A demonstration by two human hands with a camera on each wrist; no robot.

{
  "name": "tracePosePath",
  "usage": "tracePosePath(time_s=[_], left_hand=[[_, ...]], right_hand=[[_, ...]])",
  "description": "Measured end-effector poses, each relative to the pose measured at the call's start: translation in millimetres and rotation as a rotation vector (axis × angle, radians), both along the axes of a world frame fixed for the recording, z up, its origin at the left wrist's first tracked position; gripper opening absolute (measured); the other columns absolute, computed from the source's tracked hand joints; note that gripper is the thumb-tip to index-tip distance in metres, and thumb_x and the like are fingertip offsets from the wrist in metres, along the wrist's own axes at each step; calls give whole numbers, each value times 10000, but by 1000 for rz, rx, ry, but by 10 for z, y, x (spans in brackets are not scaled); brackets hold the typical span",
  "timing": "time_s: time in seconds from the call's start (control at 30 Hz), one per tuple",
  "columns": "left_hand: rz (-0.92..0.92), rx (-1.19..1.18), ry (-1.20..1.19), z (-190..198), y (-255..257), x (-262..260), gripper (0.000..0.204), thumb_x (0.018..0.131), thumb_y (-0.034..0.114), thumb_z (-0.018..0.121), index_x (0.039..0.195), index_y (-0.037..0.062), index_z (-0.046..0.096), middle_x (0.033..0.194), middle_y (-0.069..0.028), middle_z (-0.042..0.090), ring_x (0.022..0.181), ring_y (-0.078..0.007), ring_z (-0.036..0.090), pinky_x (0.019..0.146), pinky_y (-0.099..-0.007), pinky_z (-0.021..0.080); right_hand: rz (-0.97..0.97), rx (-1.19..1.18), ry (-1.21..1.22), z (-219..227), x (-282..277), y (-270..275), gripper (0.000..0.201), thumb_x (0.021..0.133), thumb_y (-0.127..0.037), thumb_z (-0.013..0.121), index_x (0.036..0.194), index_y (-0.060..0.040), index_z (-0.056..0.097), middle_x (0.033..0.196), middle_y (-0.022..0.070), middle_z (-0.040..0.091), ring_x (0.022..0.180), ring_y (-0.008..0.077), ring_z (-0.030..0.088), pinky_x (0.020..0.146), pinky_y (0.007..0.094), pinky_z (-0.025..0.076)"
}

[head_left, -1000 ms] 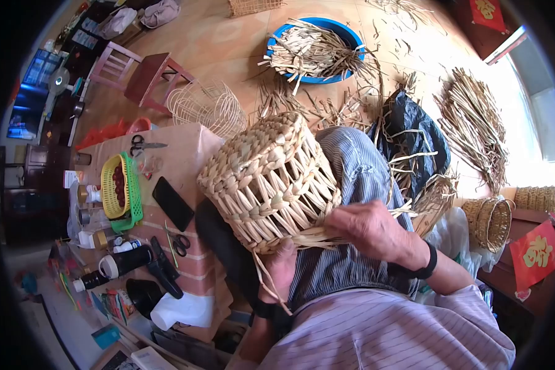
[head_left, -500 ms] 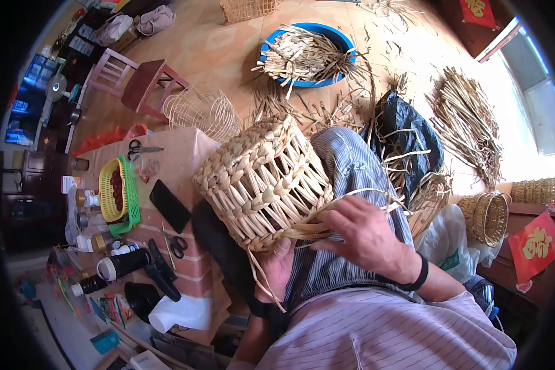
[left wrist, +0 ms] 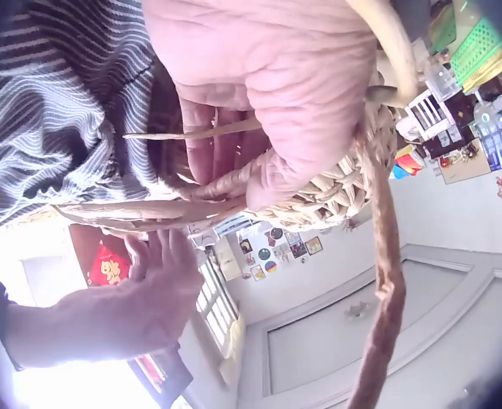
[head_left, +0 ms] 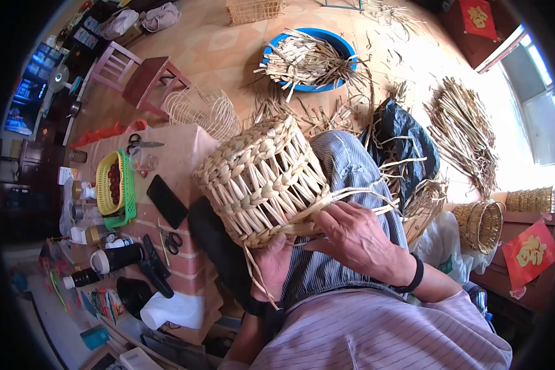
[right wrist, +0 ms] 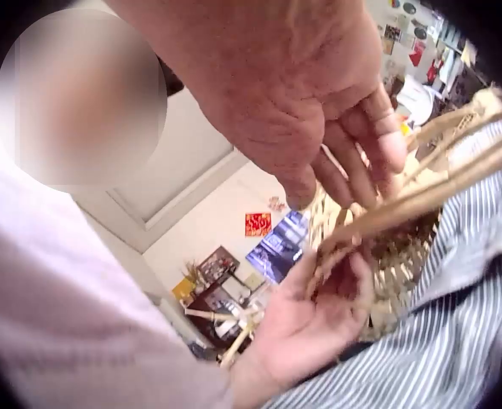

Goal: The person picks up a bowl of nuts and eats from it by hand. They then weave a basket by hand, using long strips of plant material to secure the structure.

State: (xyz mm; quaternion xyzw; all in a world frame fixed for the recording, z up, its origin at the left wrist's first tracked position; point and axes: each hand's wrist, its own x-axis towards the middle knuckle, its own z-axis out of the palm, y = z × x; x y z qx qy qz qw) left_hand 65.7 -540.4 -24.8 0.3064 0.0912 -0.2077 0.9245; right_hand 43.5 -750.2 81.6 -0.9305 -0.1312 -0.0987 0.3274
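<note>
A woven straw basket (head_left: 265,185) lies tilted on the person's lap, its braided base up and to the left, with openwork between plaited bands. My left hand (head_left: 271,265) grips its rim, thumb outside and fingers inside, as the left wrist view shows. Loose straw strands (head_left: 357,192) run from the rim to the right across the knee. My right hand (head_left: 364,237) is right at these strands, its fingers loosely bent; in the right wrist view its thumb stands apart from the fingers. Another strand (left wrist: 387,281) hangs down past my left hand.
Left, a table (head_left: 194,151) bears scissors (head_left: 174,242), a phone (head_left: 167,201), a yellow basket (head_left: 109,185) and bottles. Ahead are a wire frame (head_left: 203,114) and a blue tub (head_left: 348,52) of straw. At right lie a black bag (head_left: 407,139), a straw bundle (head_left: 465,132) and finished baskets (head_left: 478,225).
My right hand first pulls at strands by the rim, then loosens and shifts slightly left and down; the strands now fan out above it. My left hand keeps its hold on the basket.
</note>
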Motion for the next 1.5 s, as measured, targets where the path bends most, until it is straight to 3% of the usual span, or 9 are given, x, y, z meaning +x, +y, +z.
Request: tracePosePath(time_s=[0.33,0.6,0.8,0.93,1.0,1.07,1.3,1.33,1.5], left_hand=[[-2,2,-71,-27,-22,24,618,950,46,732,1524,81,505,1434,-119,637,1321,-290,610,1184,-476,450],[-34,-74,-103,-79,30,60,677,922,-79,706,1534,95,477,1460,-115,610,1346,-278,597,1182,-467,469],[-67,47,-126,29,-56,45,702,979,112,675,1610,82,369,1600,-134,464,1482,-327,448,1244,-519,378],[-136,105,-62,-113,-69,-8,560,1051,133,640,1556,29,420,1544,-113,512,1420,-245,489,1221,-439,398],[-150,258,-135,-277,-30,-9,494,1076,151,634,1519,9,467,1500,-91,558,1377,-205,523,1203,-399,412],[-241,896,-449,56,36,79,441,1066,152,651,1475,36,530,1459,-110,606,1346,-221,564,1168,-394,456],[-183,306,-212,-104,16,53,396,1083,140,621,1460,42,555,1462,-103,613,1357,-208,558,1168,-384,462],[-307,901,-533,-63,61,53,409,1090,172,615,1473,44,553,1488,-90,602,1370,-207,546,1187,-390,438],[-321,613,-495,41,93,45,464,1107,196,580,1535,41,487,1552,-98,540,1447,-222,488,1244,-389,377]], right_hand=[[98,446,282,-23,158,-38,238,960,-179,733,1075,13,652,946,224,661,895,426,676,764,486,547],[96,28,316,184,191,-34,119,979,-126,659,940,-35,592,782,160,681,722,396,698,585,496,516],[76,-28,186,255,380,-20,75,928,-94,663,992,-68,636,847,139,671,771,390,691,614,498,520],[54,-46,78,233,425,146,132,848,-44,656,972,-41,611,863,144,588,828,387,640,676,492,518],[50,-49,29,231,413,246,130,852,-42,642,975,-35,601,878,148,575,849,381,630,692,489,522],[45,-37,36,96,427,288,119,868,-57,624,980,-34,591,899,152,573,870,384,624,710,491,530],[-31,91,30,25,399,388,210,862,30,667,1055,-28,606,889,190,602,802,439,643,691,521,524],[-42,114,32,53,391,406,209,866,19,674,1058,-32,608,877,187,617,799,434,655,691,520,530],[-68,104,-7,-4,397,389,218,855,-8,703,1051,-31,611,881,169,622,787,422,659,692,506,537]])
